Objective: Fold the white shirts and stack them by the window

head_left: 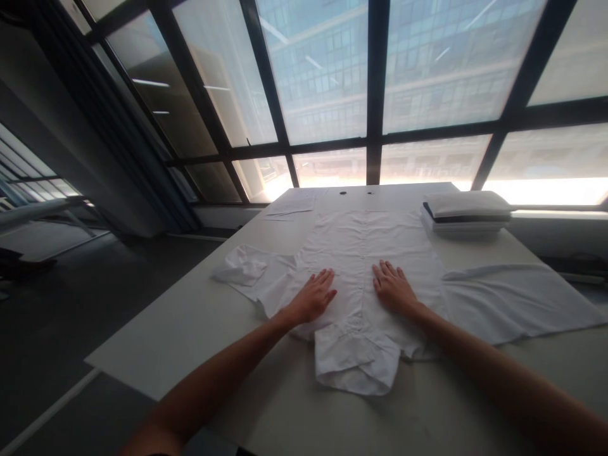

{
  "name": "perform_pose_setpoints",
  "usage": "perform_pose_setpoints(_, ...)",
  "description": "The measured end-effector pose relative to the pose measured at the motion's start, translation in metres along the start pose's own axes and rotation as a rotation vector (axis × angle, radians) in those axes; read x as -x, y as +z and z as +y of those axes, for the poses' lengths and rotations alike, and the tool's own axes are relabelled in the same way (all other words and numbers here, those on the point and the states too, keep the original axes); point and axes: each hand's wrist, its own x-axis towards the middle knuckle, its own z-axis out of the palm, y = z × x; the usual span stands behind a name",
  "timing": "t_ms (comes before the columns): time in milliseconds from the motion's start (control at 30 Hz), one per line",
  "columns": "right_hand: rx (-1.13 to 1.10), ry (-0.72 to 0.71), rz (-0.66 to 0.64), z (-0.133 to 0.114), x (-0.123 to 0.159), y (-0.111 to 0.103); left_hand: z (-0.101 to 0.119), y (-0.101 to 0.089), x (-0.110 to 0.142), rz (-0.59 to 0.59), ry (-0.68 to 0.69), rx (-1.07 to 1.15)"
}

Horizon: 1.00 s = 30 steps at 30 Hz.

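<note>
Sprawling white shirt (352, 269), lightly creased

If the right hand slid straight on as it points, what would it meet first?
Likely the button strip of the white shirt the right hand lies on; depth is hard to judge.

The shirt (339, 247) is plain white, greyer along its creases. The tabletop (171, 335) under it is off-white. Right of the shirt, the stack (468, 206) is whitish, banded by one black layer. Beyond the shirt, black window frames (374, 82) cross pale-blue, grid-patterned panes (323, 69). Left of it, the curtain (159, 171) is dark blue and the floor (147, 272) dark grey.
</note>
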Motion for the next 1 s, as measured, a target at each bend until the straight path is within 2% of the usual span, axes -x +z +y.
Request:
perform_pose_setpoints(100,0.013,-0.005,0.019,0.002,-0.001,0.004,0.036,0.012,-0.010,-0.028,0.132,0.053)
perform_pose_setpoints(200,0.017,-0.007,0.030,0.003,-0.002,0.007,0.045,0.021,-0.008,-0.034,0.179,0.046)
perform_pose_setpoints(300,0.012,-0.006,0.031,0.002,-0.001,0.006,0.029,0.021,0.004,-0.040,0.163,0.015)
perform_pose_setpoints(533,-0.003,-0.006,0.021,-0.001,0.002,-0.001,-0.030,0.017,0.047,-0.032,0.013,-0.086)
perform_pose_setpoints(633,-0.008,-0.002,0.018,-0.001,0.002,-0.001,-0.044,0.017,0.061,-0.042,-0.029,-0.100)
perform_pose_setpoints(733,-0.015,0.003,0.012,-0.001,0.002,-0.001,-0.049,0.011,0.065,-0.099,-0.040,-0.083)
perform_pose_setpoints(800,-0.012,-0.002,0.015,-0.002,0.002,-0.001,-0.048,0.003,0.057,-0.124,-0.048,-0.062)
perform_pose_setpoints(867,-0.007,-0.007,0.020,-0.002,0.001,-0.001,-0.041,-0.005,0.039,-0.109,-0.049,-0.046)
perform_pose_setpoints(1000,-0.001,-0.004,0.018,-0.003,0.001,-0.001,-0.018,-0.012,-0.025,-0.080,-0.015,0.004)
